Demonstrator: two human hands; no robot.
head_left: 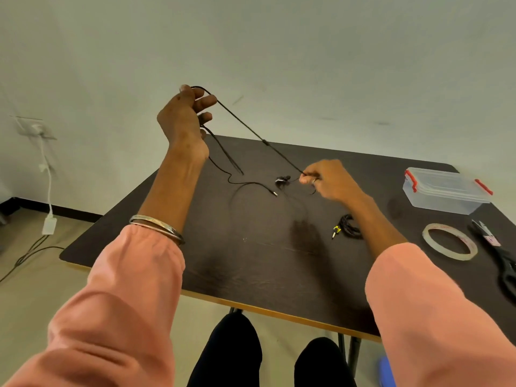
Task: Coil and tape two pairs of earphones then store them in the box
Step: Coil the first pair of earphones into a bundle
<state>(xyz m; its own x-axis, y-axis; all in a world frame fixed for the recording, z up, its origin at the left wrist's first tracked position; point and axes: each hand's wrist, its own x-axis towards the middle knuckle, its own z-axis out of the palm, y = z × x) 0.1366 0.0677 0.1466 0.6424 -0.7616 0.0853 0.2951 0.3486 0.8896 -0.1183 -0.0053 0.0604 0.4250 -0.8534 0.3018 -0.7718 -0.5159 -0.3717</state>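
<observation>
My left hand (184, 118) is raised above the table's far left, its fingers curled round loops of a black earphone cable (262, 141). That cable runs taut down to my right hand (324, 178), which pinches it near the earbuds (283, 180). Its plug end (275, 193) trails loose on the dark table (251, 263). A second pair of earphones (349, 226) lies coiled, with a yellow-marked plug, just beside my right forearm. The clear plastic box (444, 191) with red clips stands shut at the far right.
A roll of clear tape (449, 241) lies flat at the right, with black scissors (499, 255) next to it by the table's right edge. A wall socket with a white charger cable (49, 174) hangs at the left. My knees show below the table's near edge.
</observation>
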